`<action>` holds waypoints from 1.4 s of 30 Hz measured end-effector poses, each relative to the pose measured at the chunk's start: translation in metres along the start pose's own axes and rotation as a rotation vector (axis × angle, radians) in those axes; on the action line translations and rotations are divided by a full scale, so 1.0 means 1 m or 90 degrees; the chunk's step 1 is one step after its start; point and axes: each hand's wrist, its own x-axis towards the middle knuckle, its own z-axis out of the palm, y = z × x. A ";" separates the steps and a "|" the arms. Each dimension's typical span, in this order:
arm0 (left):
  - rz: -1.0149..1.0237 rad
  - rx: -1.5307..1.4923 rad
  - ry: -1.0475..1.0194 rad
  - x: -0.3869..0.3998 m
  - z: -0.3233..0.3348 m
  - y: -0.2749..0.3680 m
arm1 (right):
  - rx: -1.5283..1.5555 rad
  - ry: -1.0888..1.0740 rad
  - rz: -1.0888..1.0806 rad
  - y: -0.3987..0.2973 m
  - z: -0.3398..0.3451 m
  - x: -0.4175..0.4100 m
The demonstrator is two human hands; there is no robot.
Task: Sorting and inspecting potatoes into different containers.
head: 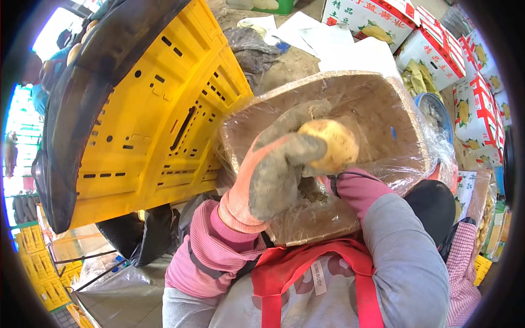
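My left hand [279, 168], in a coral knit glove with a grey coated palm, grips a yellowish potato [338, 145] over an open cardboard box [381, 110]. Clear plastic film [393, 176] lines the box and hangs over its rim. From the right, my pink sleeve cuff [361, 190] reaches in over the box. My right hand is mostly hidden behind the potato and my left hand, so its grip does not show. Beneath the hands, the bottom of the box is partly covered from view.
A tilted yellow plastic crate [164, 123] with a dark padded rim [78, 106] rises at the left, potatoes [74, 53] at its edge. Printed cartons [430, 53] stack at the right, near a blue-rimmed bucket [437, 115]. White paper sheets [311, 37] lie beyond the box.
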 end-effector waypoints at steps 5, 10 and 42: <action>0.100 0.177 -0.038 -0.005 0.005 0.004 | 0.066 0.043 -0.073 -0.027 -0.065 0.008; 0.146 0.116 -0.101 -0.004 0.016 -0.005 | 0.176 0.090 -0.154 -0.025 -0.091 -0.018; 0.429 -0.248 0.021 -0.240 -0.017 0.008 | 0.397 -0.054 0.063 -0.128 -0.157 -0.111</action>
